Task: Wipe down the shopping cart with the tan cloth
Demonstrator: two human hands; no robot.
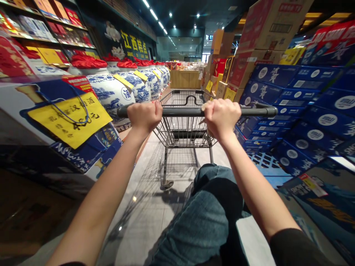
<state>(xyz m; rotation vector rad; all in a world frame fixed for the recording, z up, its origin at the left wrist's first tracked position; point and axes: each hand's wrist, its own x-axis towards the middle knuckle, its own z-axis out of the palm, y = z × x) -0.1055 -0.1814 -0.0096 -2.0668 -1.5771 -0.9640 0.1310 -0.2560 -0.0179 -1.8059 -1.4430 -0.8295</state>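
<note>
A wire shopping cart (186, 127) stands straight in front of me, and its dark grey handlebar (181, 112) runs across the view. My left hand (144, 115) is wrapped around the bar left of its middle. Right of the middle, my right hand (222, 116) grips the same bar with closed fingers. A small pale item, too small to name, shows beside the right thumb. Through the wires the basket looks bare apart from a dark strip low at its near side.
Blue-and-white jars (112, 92) with red cloth tops line the left, behind a box bearing a yellow price sign (70, 118). Stacked blue cartons (266, 88) and brown cartons (257, 40) rise on the right. A wooden counter (184, 79) stands at the tiled aisle's far end.
</note>
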